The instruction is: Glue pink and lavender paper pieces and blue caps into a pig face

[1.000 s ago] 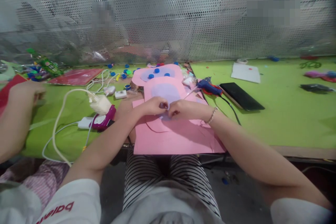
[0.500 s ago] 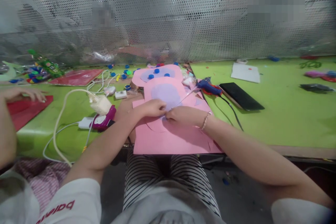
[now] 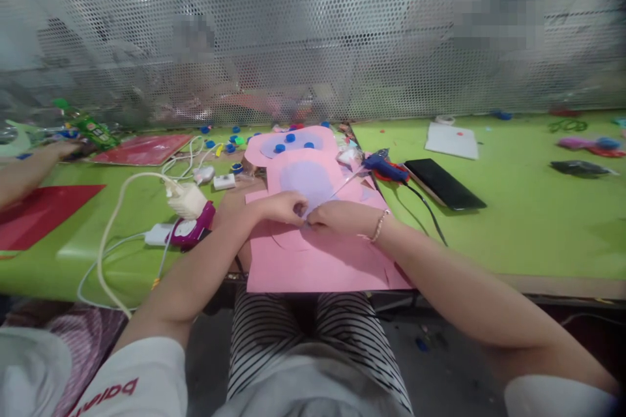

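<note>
My left hand (image 3: 285, 208) and my right hand (image 3: 337, 218) meet fingertip to fingertip over a sheet of pink paper (image 3: 327, 267). Their fingers are curled and pinched. A small purplish bit shows between them, too small to name. Under and beyond the hands lies a pink paper cutout (image 3: 337, 172) with a purple oval (image 3: 306, 179) on its body. At its far end is a wider pink head piece (image 3: 254, 148) with a purple oval and several blue bottle caps (image 3: 290, 138). A thin pale strand runs from near my right hand toward the blue glue gun (image 3: 379, 164).
Right of the glue gun lies a black phone (image 3: 443, 184); a white sheet (image 3: 451, 140) sits farther back. At left are a purple power adapter (image 3: 190, 225) with cables, red paper (image 3: 53, 212), a green bottle (image 3: 95, 129) and another person's arm (image 3: 29, 172). A perforated metal screen (image 3: 313, 32) stands behind.
My hands stay together, the left fingers slightly more apart from the right ones. The other person's hand has left the red paper and reached farther back, toward the green bottle.
</note>
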The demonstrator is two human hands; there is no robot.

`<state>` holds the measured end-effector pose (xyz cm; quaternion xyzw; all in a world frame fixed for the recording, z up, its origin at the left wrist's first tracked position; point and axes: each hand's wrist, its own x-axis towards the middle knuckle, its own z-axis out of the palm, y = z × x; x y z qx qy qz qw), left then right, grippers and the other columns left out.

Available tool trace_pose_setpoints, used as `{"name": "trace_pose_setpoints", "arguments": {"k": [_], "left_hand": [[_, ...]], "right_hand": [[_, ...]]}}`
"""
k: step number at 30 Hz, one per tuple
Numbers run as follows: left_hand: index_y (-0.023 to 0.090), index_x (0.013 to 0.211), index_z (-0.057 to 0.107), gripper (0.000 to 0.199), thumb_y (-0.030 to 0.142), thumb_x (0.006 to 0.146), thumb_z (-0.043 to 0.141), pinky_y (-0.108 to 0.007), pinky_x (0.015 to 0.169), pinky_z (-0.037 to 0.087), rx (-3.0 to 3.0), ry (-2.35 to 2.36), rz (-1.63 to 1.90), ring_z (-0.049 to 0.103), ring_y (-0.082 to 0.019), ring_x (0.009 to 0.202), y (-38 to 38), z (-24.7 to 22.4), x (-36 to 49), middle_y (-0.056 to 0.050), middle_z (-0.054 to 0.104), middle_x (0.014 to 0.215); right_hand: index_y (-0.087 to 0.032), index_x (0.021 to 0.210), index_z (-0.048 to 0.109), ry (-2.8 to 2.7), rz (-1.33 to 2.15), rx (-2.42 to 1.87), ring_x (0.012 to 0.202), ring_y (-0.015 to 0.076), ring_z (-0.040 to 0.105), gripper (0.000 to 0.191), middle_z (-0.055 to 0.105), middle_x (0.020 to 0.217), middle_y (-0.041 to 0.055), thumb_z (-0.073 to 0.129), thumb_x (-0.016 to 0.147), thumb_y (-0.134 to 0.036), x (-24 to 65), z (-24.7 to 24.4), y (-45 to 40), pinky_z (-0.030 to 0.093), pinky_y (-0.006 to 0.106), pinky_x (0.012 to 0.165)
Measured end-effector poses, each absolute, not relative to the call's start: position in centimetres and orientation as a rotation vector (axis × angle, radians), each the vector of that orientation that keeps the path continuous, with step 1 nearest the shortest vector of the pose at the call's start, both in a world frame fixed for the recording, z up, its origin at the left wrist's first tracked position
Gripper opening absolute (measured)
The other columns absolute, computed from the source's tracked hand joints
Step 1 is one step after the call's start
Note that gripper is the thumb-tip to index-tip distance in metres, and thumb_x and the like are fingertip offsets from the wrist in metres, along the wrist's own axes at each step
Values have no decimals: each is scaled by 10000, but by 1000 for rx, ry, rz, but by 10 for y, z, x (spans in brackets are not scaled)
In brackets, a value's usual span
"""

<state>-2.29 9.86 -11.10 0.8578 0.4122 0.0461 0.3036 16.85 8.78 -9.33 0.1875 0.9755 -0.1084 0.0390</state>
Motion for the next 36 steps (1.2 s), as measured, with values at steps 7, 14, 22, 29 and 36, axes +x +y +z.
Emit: {"name": "trace_pose_setpoints", "arguments": {"k": [7, 14, 22, 29, 36], "left_hand": [[169, 711, 513, 269, 370, 647, 681, -238, 572, 338, 2251, 1052, 94, 454, -118, 648, 97, -105, -25, 19, 498, 720], [172, 719, 518, 284, 354, 615, 710, -234, 586, 340, 2286, 1045, 87, 446, -119, 662, 97, -105, -25, 24, 488, 728], [169, 677, 503, 175, 213, 631, 666, -233, 580, 324, 2338, 975, 124, 422, -110, 654, 97, -105, -26, 19, 468, 722], [171, 691, 523, 174, 216, 618, 674, -235, 585, 334, 2336, 969, 152, 440, -111, 660, 98, -108, -27, 19, 488, 727], [163, 664, 540, 192, 262, 624, 699, -239, 595, 335, 2329, 903, 185, 442, -111, 655, 102, -113, -28, 22, 490, 698]], "right_hand": [[-127, 749, 662, 2934, -309, 705, 527, 109, 455, 241, 643, 685, 67, 434, 799, -186, 175, -85, 92, 271, 253, 508], [-116, 823, 667, 2961, -133, 736, 606, 153, 572, 334, 671, 733, 106, 379, 880, -274, 170, -91, 81, 288, 259, 522], [-66, 946, 637, 2918, 243, 856, 731, 251, 639, 293, 664, 818, 158, 357, 875, -114, 158, -102, 47, 351, 302, 526], [-50, 960, 623, 2919, 231, 817, 732, 257, 643, 293, 653, 809, 168, 347, 872, -89, 158, -103, 46, 358, 300, 510], [-61, 929, 616, 2933, 208, 795, 700, 236, 642, 243, 655, 753, 148, 385, 859, -91, 160, -104, 51, 347, 285, 524]]}}
